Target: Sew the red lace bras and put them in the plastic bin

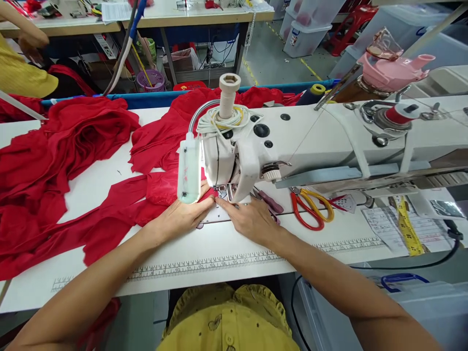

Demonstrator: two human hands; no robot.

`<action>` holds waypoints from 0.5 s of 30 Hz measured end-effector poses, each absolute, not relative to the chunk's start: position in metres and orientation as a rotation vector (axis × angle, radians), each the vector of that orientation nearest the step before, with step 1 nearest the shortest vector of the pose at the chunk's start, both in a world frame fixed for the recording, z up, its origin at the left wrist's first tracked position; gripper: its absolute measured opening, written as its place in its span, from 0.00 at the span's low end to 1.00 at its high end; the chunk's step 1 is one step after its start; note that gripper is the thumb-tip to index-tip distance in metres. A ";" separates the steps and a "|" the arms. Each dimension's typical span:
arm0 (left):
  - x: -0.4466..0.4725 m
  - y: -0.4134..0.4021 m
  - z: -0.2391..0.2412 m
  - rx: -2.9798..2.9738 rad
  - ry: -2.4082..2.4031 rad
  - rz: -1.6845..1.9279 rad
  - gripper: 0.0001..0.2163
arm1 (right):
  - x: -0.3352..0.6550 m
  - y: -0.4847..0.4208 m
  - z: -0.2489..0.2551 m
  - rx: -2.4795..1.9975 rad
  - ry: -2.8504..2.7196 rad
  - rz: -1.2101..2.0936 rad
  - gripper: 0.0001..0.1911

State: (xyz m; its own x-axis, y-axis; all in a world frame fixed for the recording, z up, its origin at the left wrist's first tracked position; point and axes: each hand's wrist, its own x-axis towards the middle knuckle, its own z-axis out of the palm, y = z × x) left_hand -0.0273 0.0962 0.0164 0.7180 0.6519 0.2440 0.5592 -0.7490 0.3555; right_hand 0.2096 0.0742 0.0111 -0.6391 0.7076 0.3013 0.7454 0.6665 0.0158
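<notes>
Red fabric (161,187) runs from the left up to the presser foot (230,191) of a white sewing machine (303,131). My left hand (185,214) has its fingers closed on the fabric's end, partly hidden behind the pale lamp (189,168). From the other side, my right hand (252,219) reaches in, its fingertips pinching the same small red edge just in front of the foot. The two hands' fingertips nearly meet there. Behind my right hand lies a cutting tool with purplish handles (271,201), partly covered by the hand.
Scissors with red and yellow handles (310,209) lie right of the needle area. Farther right are papers (380,224) and a yellow tape measure (407,229). A heap of red fabric (73,131) covers the table's left. A co-worker's yellow sleeve (22,73) shows at upper left.
</notes>
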 end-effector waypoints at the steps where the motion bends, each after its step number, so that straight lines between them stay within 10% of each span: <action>1: -0.027 0.097 0.017 2.660 0.944 0.512 0.10 | 0.210 0.074 0.011 -1.161 -2.609 -0.198 0.27; 15: -0.024 0.101 0.021 2.658 0.988 0.413 0.09 | 0.210 0.075 0.009 -1.151 -2.581 -0.238 0.25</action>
State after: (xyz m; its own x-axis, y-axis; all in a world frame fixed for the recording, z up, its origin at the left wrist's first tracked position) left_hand -0.0242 0.1005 0.0211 0.7257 0.6671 0.1684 0.5884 -0.7286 0.3505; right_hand 0.2105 0.0750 0.0088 -0.6319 0.6962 0.3407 0.7468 0.6645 0.0273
